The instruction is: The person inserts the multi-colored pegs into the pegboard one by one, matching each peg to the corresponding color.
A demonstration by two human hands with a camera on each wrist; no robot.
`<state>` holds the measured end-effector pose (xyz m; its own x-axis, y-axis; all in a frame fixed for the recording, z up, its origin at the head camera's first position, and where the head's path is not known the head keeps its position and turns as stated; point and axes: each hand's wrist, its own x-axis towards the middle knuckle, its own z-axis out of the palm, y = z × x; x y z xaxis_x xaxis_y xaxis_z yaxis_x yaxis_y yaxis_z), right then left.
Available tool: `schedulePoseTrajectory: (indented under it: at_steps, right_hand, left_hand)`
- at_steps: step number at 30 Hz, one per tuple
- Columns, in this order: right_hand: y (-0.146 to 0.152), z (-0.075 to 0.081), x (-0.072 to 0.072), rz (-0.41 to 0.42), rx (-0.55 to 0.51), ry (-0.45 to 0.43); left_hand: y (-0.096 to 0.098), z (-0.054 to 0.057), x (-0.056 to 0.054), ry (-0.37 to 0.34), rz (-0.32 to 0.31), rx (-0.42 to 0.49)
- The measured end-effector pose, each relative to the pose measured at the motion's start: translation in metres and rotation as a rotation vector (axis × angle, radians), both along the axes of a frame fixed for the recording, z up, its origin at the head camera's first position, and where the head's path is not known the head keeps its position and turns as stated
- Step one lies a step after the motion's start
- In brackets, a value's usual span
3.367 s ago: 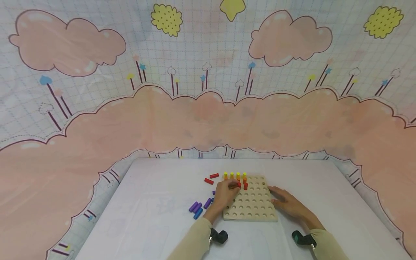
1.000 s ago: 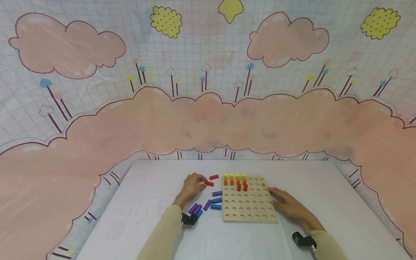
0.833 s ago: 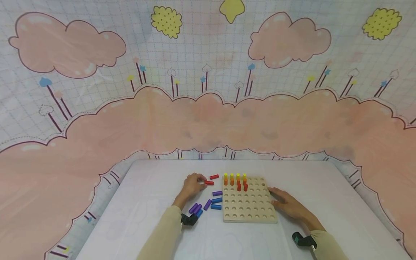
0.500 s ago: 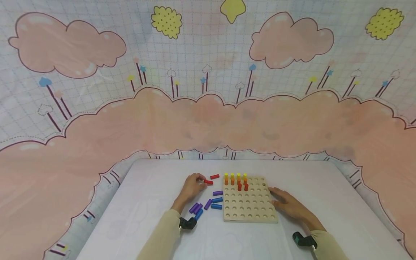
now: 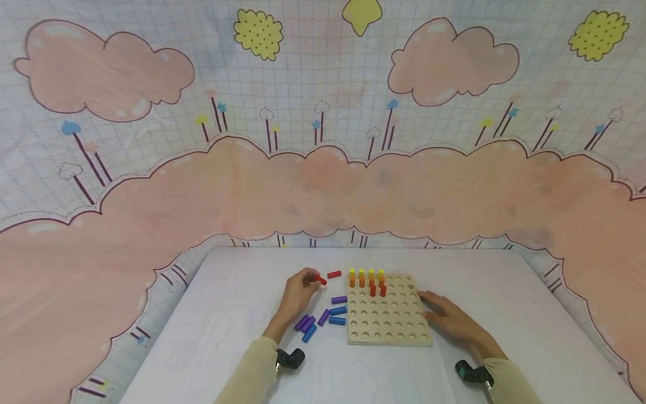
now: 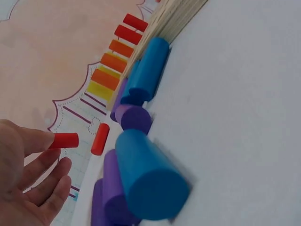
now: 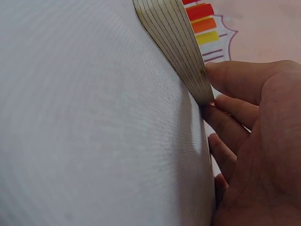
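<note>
My left hand [image 5: 298, 292] pinches a red peg [image 6: 66, 140] between thumb and fingers, a little above the table, left of the pegboard. A second red peg [image 5: 334, 275] lies on the table just beyond it. The wooden pegboard [image 5: 388, 322] has rows of holes. In its back left corner stand yellow pegs [image 5: 351, 271], orange pegs [image 5: 361, 283] in front of them and two red pegs [image 5: 383, 291] in the third row. My right hand [image 5: 451, 320] rests at the board's right side, the thumb and fingertips touching its edge [image 7: 181, 47].
Left of the board lie several purple pegs [image 5: 323, 317] and blue pegs [image 5: 337, 321], some close against its edge. The white table [image 5: 202, 336] backs onto a printed cloth [image 5: 303, 191] with clouds.
My left hand went from the board to the loose red pegs at its left. It now holds one, raised and turned from where it lay. My right hand stays at the board's edge.
</note>
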<state>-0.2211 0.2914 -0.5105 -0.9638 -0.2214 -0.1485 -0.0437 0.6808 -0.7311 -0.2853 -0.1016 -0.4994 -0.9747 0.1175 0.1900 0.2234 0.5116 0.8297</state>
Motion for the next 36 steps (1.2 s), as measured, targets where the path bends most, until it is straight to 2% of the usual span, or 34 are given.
schedulePoseTrajectory:
  at_steps: [7, 14, 19, 23, 29, 32, 36]
  right_hand:
    - [0.001, -0.001, 0.001, 0.003, -0.001, -0.007]
    - [0.002, -0.002, 0.001, -0.005, -0.003, -0.023]
    - [0.003, -0.002, 0.001, -0.006, 0.003, -0.025]
    - [0.003, -0.001, 0.002, -0.009, -0.001, -0.026]
    - [0.003, -0.001, 0.003, -0.003, -0.016, -0.021]
    - [0.003, -0.002, 0.003, 0.001, -0.022, -0.018]
    - [0.004, -0.003, 0.003, 0.0, -0.029, -0.022]
  left_hand:
    - [0.007, 0.008, 0.009, 0.023, 0.003, 0.091]
    - [0.02, 0.017, 0.019, -0.022, 0.02, 0.088]
    - [0.033, 0.021, 0.022, -0.001, -0.014, 0.116]
    - [0.043, 0.02, 0.023, 0.007, -0.058, 0.109]
    - [0.061, 0.016, 0.026, 0.02, -0.089, 0.096]
    - [0.068, 0.01, 0.026, 0.035, -0.104, 0.102]
    - [0.075, 0.003, 0.026, 0.019, -0.113, 0.11]
